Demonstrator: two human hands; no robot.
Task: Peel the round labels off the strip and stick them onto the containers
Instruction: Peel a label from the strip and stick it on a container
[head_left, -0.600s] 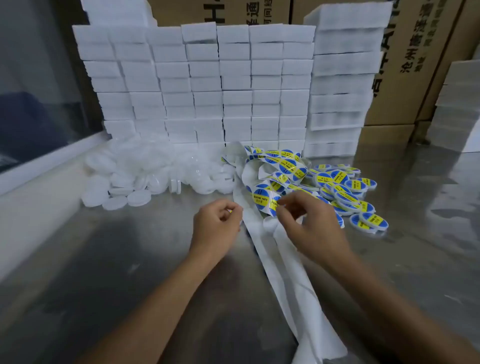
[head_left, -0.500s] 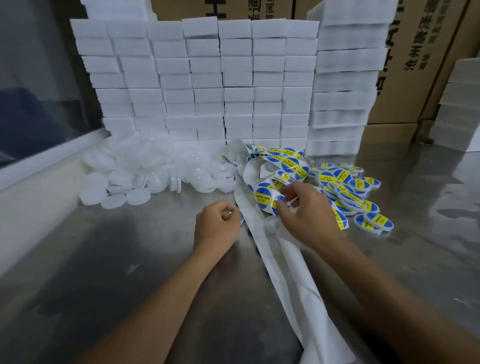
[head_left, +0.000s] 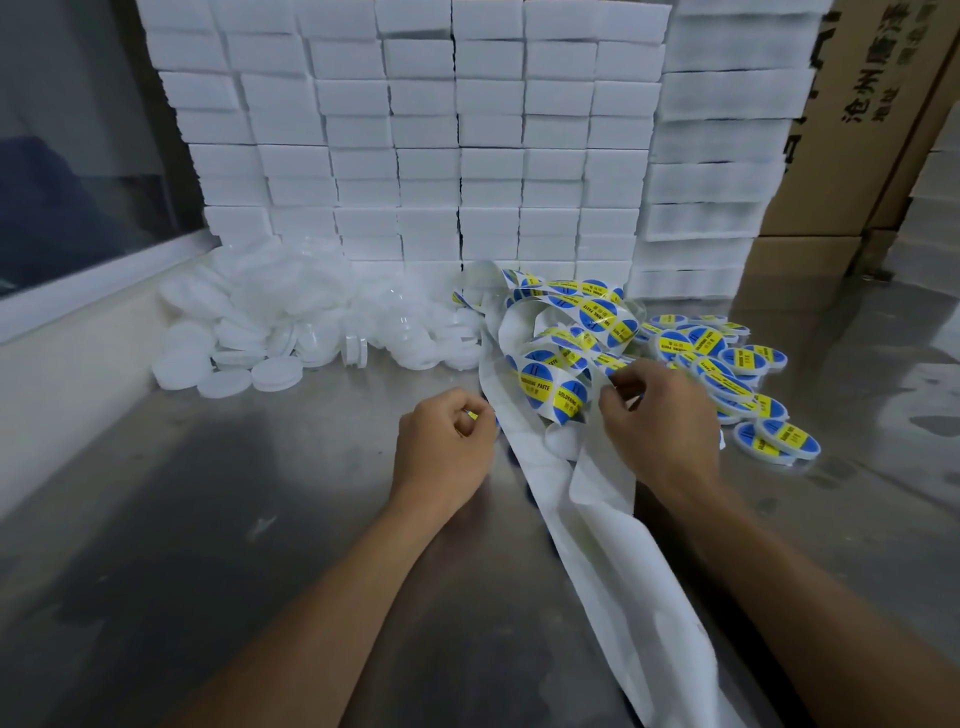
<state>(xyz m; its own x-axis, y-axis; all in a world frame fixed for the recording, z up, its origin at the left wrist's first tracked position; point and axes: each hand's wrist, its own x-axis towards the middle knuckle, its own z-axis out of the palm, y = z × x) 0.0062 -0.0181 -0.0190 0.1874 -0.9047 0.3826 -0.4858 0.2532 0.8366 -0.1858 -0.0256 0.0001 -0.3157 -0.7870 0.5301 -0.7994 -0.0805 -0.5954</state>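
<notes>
A white backing strip (head_left: 618, 566) runs up the steel table into a tangle of round blue-and-yellow labels (head_left: 553, 387). My left hand (head_left: 444, 452) is curled round a small container, mostly hidden, with a yellow and blue edge showing between the fingers. Just right of the nearest label, my right hand (head_left: 662, 426) pinches the strip with thumb and forefinger. Plain white round containers (head_left: 280, 332) lie heaped at the left. Several labelled containers (head_left: 727, 364) are piled behind my right hand.
A wall of stacked white foam blocks (head_left: 467, 156) stands right behind both piles. Cardboard boxes (head_left: 857, 130) rise at the back right. A white ledge below a window (head_left: 67, 306) borders the table's left side. Bare steel table (head_left: 234, 545) lies under my forearms.
My right hand has slid a little to the right along the strip, off the nearest label. My left hand keeps its grip in about the same place.
</notes>
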